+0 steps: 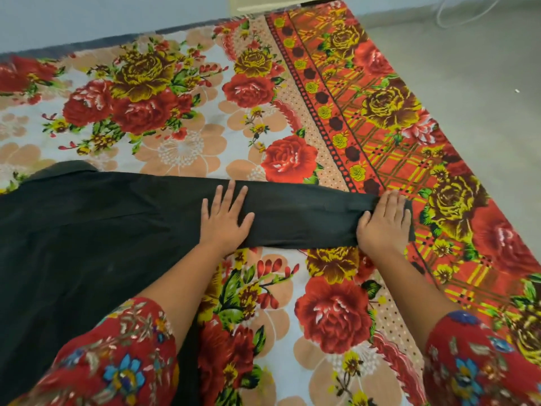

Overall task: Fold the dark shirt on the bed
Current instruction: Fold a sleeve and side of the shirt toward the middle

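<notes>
Pressing dark shirt (87, 230) on floral bed (181, 118): left hand (224, 221) flat, right hand (385, 222) seemingly flat; grey floor (468, 83).

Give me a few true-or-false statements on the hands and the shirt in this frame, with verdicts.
1. The left hand lies flat on the sleeve. True.
2. The right hand is lifted clear of the sleeve. False: it presses on the sleeve's far end.
3. The sleeve is stretched out to the right across the sheet. True.
4. The shirt is already folded into a neat square. False: its body lies spread at the left with the sleeve out.
5. The sheet is plain white. False: it has a floral print in red, yellow and peach.
</notes>
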